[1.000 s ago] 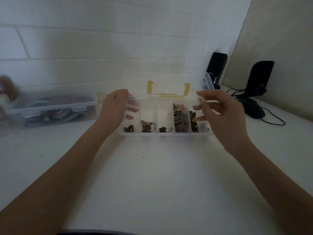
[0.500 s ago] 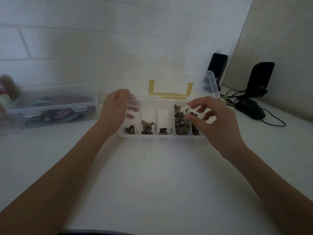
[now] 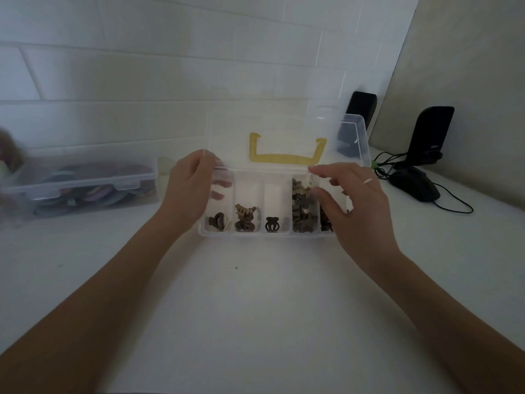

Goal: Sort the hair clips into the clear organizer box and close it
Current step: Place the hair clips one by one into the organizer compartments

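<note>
Lid (image 3: 287, 143) now stands further open than a second ago, left hand (image 3: 190, 191) gripping the organizer box (image 3: 267, 233), right hand (image 3: 355, 206) pinching nothing discernible, so sorting continues.

Two bare forearms enter from the bottom corners, no sleeves visible up to the frame edge. Left hand (image 3: 189, 191) wears nothing: no ring, no watch, no band at the wrist. Right hand (image 3: 359, 211) has one thin pale ring (image 3: 368, 181) on a finger, plain band, no stone seen. Right wrist bare too. Nails short, polish can't tell in the dim light
</note>
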### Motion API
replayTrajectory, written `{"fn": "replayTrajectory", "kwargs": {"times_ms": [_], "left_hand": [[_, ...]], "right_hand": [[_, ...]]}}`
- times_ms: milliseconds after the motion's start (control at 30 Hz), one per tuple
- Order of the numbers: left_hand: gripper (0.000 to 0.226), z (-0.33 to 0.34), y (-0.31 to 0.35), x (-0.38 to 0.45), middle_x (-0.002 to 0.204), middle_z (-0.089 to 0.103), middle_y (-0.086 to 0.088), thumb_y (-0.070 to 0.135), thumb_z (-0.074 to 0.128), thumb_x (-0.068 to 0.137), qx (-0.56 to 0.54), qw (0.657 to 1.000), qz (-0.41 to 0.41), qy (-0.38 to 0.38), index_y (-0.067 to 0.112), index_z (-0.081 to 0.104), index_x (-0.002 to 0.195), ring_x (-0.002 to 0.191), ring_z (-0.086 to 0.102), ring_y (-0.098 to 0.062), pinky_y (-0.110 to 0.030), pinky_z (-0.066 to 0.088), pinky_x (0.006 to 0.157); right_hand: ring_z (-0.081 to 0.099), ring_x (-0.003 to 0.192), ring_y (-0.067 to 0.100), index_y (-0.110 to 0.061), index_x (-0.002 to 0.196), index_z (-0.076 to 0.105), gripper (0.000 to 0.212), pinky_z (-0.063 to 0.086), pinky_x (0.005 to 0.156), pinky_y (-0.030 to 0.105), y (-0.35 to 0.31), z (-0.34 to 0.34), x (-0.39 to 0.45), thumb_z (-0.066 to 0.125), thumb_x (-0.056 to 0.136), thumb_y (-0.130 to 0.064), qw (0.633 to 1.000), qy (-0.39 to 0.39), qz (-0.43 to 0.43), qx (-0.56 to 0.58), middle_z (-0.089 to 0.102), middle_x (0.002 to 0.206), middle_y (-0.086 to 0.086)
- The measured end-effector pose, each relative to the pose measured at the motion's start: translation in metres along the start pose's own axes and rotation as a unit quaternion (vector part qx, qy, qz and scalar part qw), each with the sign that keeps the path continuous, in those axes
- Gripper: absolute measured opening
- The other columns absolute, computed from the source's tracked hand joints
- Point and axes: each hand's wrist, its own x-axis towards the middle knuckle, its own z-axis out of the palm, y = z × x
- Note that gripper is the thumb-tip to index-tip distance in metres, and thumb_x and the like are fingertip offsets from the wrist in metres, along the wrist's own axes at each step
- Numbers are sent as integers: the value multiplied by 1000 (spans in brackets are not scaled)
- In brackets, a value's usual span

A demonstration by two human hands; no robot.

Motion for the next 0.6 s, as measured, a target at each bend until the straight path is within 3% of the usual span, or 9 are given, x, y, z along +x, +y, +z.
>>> {"fn": "replayTrajectory", "kwargs": {"times_ms": [167, 333, 500, 600], "left_hand": [[33, 0, -2, 1, 70, 62, -5, 19, 34, 99, -6, 1000, 6, -1, 14, 54, 73, 57, 62, -11, -36, 54, 57], [33, -3, -2, 1, 73, 63, -6, 19, 35, 98, 11, 1000, 15, -4, 13, 55, 73, 59, 63, -10, -37, 56, 58], [32, -7, -2, 4, 77, 63, -9, 18, 36, 97, 27, 1000, 10, 7, 13, 55, 72, 58, 63, -7, -34, 57, 56], [30, -8, -1, 5, 80, 64, -11, 17, 35, 96, 30, 999, 2, 12, 12, 54, 73, 56, 63, -5, -30, 56, 53]], "right_hand": [[50, 98, 9, -28, 113, 62, 23, 39, 83, 22, 9, -2, 3, 57, 92, -21, 998, 32, 57, 0, 55, 102, -17], [48, 96, 7, -27, 113, 62, 22, 41, 85, 28, 12, -2, 3, 58, 91, -25, 996, 44, 74, -4, 56, 100, -15], [48, 96, 9, -27, 112, 61, 22, 35, 82, 10, 14, -4, 2, 59, 90, -25, 995, 59, 77, -8, 56, 98, -14], [48, 97, 7, -27, 111, 61, 21, 41, 86, 25, 13, -4, 3, 58, 91, -26, 994, 84, 69, -12, 56, 97, -14]]}}
